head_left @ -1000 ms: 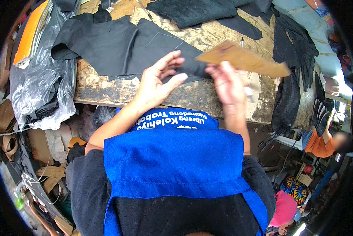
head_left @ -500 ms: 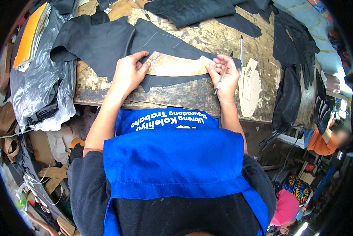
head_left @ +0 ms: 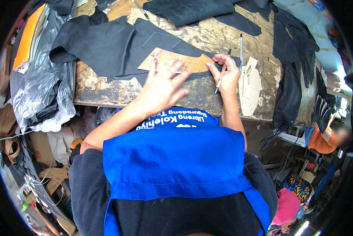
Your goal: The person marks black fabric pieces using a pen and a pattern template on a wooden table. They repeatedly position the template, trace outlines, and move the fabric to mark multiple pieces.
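Note:
A tan pattern piece (head_left: pixel 197 65) lies flat on a black leather sheet (head_left: pixel 102 45), which bears thin pale marked lines beyond the piece. My left hand (head_left: pixel 163 86) is over the middle of the pattern piece with its fingers spread, covering part of it; whether the palm presses down I cannot tell. At the piece's right end is my right hand (head_left: pixel 227 74), thumb against the tip. A slim pen (head_left: pixel 219 84) is held in that hand, slanting between the fingers.
Another pen (head_left: pixel 241 45) and pale templates (head_left: pixel 250 90) lie right of my right hand on the worn wooden table (head_left: pixel 105 92). More black leather (head_left: pixel 188 11) is at the back. A plastic bag (head_left: pixel 39 94) sits left. A person in orange (head_left: pixel 322 139) is far right.
My left hand has left the piece's left end and moved right over its middle, fingers spreading. The piece now lies flatter, its left end in view. My right hand keeps the pen.

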A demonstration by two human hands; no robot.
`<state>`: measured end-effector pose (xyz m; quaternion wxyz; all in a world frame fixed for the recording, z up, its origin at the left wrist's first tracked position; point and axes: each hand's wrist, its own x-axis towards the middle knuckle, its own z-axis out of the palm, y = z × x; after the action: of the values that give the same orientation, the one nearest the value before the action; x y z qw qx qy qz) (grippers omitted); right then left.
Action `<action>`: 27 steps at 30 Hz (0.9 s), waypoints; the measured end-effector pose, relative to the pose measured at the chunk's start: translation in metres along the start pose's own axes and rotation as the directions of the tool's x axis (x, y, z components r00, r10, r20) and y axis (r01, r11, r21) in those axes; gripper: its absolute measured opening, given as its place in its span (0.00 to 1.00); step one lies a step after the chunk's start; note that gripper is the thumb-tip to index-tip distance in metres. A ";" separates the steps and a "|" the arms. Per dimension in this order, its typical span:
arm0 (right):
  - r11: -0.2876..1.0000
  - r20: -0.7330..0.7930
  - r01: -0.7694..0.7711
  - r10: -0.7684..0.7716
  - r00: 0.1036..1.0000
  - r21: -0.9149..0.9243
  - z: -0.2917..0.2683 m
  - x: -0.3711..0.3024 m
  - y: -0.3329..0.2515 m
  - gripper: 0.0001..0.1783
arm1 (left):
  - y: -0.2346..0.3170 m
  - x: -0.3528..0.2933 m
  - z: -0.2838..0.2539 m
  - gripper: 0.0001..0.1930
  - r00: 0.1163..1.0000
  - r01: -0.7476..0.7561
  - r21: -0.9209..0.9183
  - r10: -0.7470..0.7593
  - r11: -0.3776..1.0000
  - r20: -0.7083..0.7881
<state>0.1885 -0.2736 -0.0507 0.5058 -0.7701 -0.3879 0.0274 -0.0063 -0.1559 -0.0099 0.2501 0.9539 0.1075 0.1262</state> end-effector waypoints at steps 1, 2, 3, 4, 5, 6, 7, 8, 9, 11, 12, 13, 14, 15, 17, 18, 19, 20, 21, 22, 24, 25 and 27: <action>1.000 0.008 -0.017 0.017 1.000 0.015 -0.001 0.000 0.001 0.19 | 0.005 -0.002 0.005 0.28 0.995 -0.023 0.057 0.018 0.998 0.101; 0.999 0.007 -0.019 0.019 1.000 0.033 -0.003 0.000 0.002 0.19 | 0.007 -0.003 0.008 0.33 0.971 0.021 0.029 -0.027 0.999 0.236; 0.998 0.011 -0.032 0.031 0.999 0.046 -0.004 0.001 0.003 0.19 | 0.009 -0.004 0.011 0.34 0.968 0.000 0.066 -0.016 0.998 0.252; 1.000 -0.004 0.005 -0.005 1.000 -0.009 -0.009 0.000 0.004 0.20 | 0.010 -0.004 0.013 0.35 0.965 -0.010 0.043 -0.002 0.999 0.263; 0.998 -0.015 -0.001 0.000 1.000 -0.062 -0.011 0.000 0.005 0.20 | 0.011 -0.004 0.015 0.35 0.958 -0.014 0.042 0.001 0.999 0.286; 0.994 -0.022 0.003 -0.006 1.000 -0.111 -0.015 0.000 0.007 0.21 | 0.010 -0.004 0.016 0.36 0.956 -0.020 0.028 0.010 0.999 0.292; 0.986 -0.036 0.018 -0.024 0.999 -0.164 -0.018 0.000 0.008 0.21 | 0.010 -0.003 0.016 0.37 0.952 -0.024 0.027 0.015 0.999 0.305; 0.989 -0.032 0.015 -0.020 0.999 -0.148 -0.021 0.000 0.010 0.22 | 0.010 -0.003 0.017 0.38 0.950 -0.034 0.026 0.025 0.999 0.312; 0.995 -0.017 -0.023 0.021 1.000 -0.093 -0.023 0.001 0.012 0.22 | 0.009 -0.003 0.017 0.39 0.947 -0.029 0.025 0.020 0.999 0.321; 0.995 0.012 -0.099 0.099 0.995 -0.004 -0.026 0.002 0.018 0.22 | 0.010 -0.002 0.018 0.40 0.945 -0.030 0.027 0.020 0.999 0.328; 0.997 0.037 -0.060 0.061 0.997 -0.047 -0.031 0.001 0.020 0.21 | 0.010 -0.002 0.019 0.41 0.945 -0.032 0.026 0.021 0.999 0.327; 0.997 0.019 -0.037 0.039 0.999 -0.064 -0.033 0.001 0.023 0.21 | 0.010 -0.002 0.019 0.42 0.945 -0.034 0.025 0.023 0.999 0.326; 0.997 0.001 -0.015 0.016 1.000 -0.082 -0.035 0.001 0.025 0.21 | 0.009 -0.002 0.019 0.42 0.941 -0.030 0.040 0.015 0.999 0.338; 0.994 -0.022 0.016 -0.018 1.000 -0.104 -0.038 0.000 0.027 0.20 | 0.009 -0.002 0.020 0.43 0.943 -0.031 0.022 0.022 0.999 0.333; 0.993 -0.071 -0.009 0.000 0.997 -0.118 -0.040 0.001 0.030 0.18 | 0.009 -0.002 0.020 0.43 0.937 -0.022 0.019 0.014 1.000 0.348; 0.988 -0.099 -0.016 0.001 0.995 -0.153 -0.041 0.001 0.031 0.18 | 0.008 -0.002 0.020 0.43 0.939 -0.024 0.021 0.016 0.999 0.344; 0.979 -0.126 -0.046 0.021 0.992 -0.197 -0.041 0.003 0.031 0.17 | 0.009 -0.002 0.020 0.43 0.941 -0.026 0.024 0.016 0.999 0.339; 0.964 -0.122 0.030 -0.064 0.990 -0.266 -0.042 0.004 0.030 0.16 | 0.009 -0.002 0.020 0.44 0.945 -0.032 0.025 0.022 0.999 0.327; 0.958 -0.109 0.028 -0.062 0.992 -0.286 -0.043 0.006 0.029 0.16 | 0.009 -0.002 0.020 0.43 0.944 -0.028 0.024 0.019 0.999 0.329; 0.951 -0.089 0.040 -0.071 0.993 -0.307 -0.044 0.009 0.027 0.16 | 0.010 -0.003 0.020 0.43 0.946 -0.029 0.021 0.021 0.999 0.324; 0.943 -0.041 0.048 -0.065 0.997 -0.328 -0.045 0.016 0.021 0.16 | 0.010 -0.002 0.019 0.42 0.948 -0.025 0.007 0.022 1.000 0.319; 0.948 0.006 0.057 -0.058 0.998 -0.314 -0.046 0.018 0.018 0.17 | 0.008 -0.001 0.017 0.41 0.948 -0.021 -0.004 0.021 1.000 0.317; 0.956 0.101 0.082 -0.055 0.993 -0.282 -0.047 0.022 0.010 0.18 | 0.003 0.002 0.011 0.40 0.965 0.010 0.002 -0.010 1.000 0.263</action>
<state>0.2298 -0.2978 -0.0282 0.3714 -0.8190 -0.4372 -0.0111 -0.0003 -0.1631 -0.0176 0.2627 0.9617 0.0783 -0.0027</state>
